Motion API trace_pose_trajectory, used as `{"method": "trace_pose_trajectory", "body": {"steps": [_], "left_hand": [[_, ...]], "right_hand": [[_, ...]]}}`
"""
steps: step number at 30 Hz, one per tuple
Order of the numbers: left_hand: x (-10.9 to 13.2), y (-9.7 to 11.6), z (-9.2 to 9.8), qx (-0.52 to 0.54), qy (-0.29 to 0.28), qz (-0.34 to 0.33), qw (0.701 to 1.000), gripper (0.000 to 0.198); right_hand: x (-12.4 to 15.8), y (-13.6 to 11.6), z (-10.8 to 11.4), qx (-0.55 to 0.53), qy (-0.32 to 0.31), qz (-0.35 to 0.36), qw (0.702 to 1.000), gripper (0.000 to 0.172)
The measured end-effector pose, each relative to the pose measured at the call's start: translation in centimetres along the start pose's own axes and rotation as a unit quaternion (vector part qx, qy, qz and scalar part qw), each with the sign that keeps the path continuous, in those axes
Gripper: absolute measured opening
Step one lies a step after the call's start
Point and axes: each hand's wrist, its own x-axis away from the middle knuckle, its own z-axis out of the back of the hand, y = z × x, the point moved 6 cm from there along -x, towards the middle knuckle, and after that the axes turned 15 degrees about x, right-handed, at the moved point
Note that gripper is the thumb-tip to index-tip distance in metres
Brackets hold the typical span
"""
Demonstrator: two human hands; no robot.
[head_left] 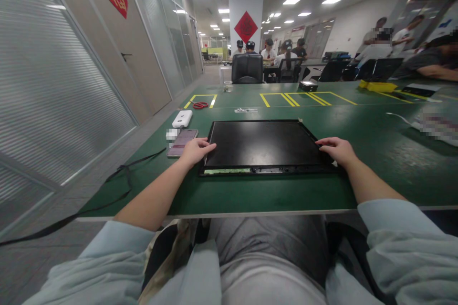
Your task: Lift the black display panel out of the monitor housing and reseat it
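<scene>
Plainly, fingers (209, 147) hold the panel (263, 143) left and right.

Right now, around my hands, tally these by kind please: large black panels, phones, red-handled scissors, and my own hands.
Large black panel: 1
Phone: 1
Red-handled scissors: 1
Hands: 2, left hand and right hand
Total: 5
</scene>
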Motion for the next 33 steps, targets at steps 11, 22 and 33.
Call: {"method": "trace_pose_trajectory", "body": {"steps": [11,22,33], "left_hand": [[0.3,0.2,0.0,-0.056,-0.009,-0.027,0.998,0.037],[0.8,0.7,0.4,-0.071,-0.028,-0.055,0.996,0.039],[0.5,0.2,0.4,-0.076,-0.019,-0.077,0.994,0.039]], "right_hand": [[-0.4,0.6,-0.1,0.021,0.011,0.002,1.000,0.025],[0.3,0.6,0.3,-0.017,0.006,-0.015,1.000,0.023],[-0.5,1.4,-0.4,0.033,0.015,0.000,0.999,0.029]]}}
